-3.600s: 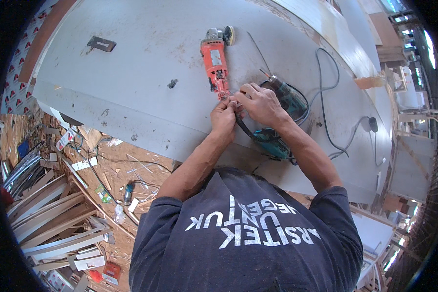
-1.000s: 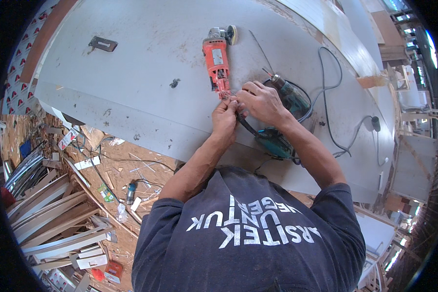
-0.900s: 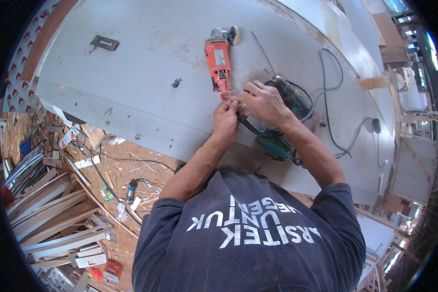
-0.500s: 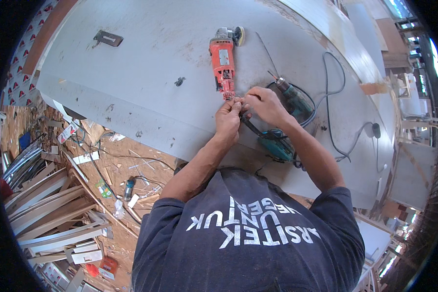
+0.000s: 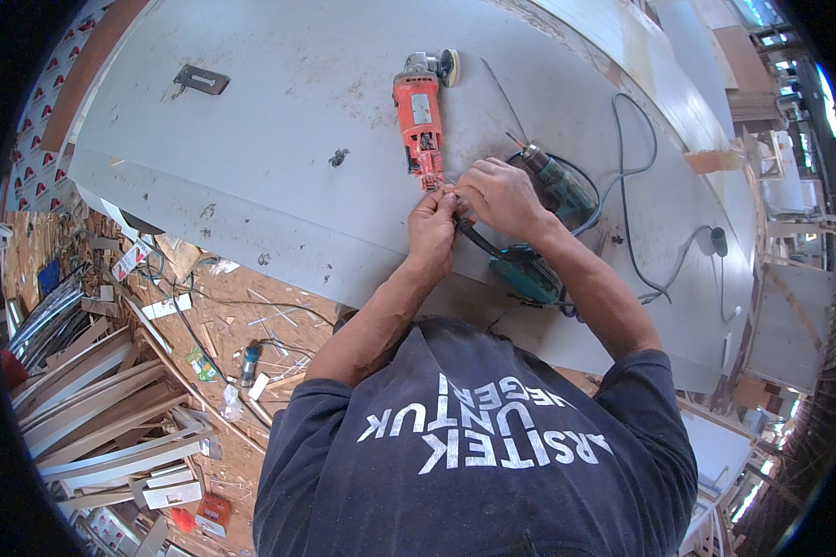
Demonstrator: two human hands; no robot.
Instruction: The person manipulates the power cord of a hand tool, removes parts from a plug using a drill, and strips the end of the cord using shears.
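A red angle grinder (image 5: 419, 116) with a round pad on its head lies on the grey sheet-topped table (image 5: 279, 121). Its rear end looks uncovered, with inner parts showing. At that rear end my left hand (image 5: 431, 227) is closed, thumb and fingers pinching close to the tip. My right hand (image 5: 503, 197) meets it from the right, fingers bent in a pinch; whatever small part lies between the fingertips is hidden. A black cord (image 5: 478, 239) runs from beneath the hands toward the lower right. Right of my right hand rests a teal drill (image 5: 559, 186) with a bit in its chuck.
Another teal power tool (image 5: 525, 276) lies under my right forearm. A dark slotted plate (image 5: 202, 79) is at the far left of the table. Cable (image 5: 633, 241) loops across the right side. Wood strips (image 5: 102, 399) and a small power tool (image 5: 250, 362) lie on the littered floor.
My right hand has shifted slightly left, its fingers closer over the left fingertips. The angle grinder and the rest of the scene sit a little further left in the picture.
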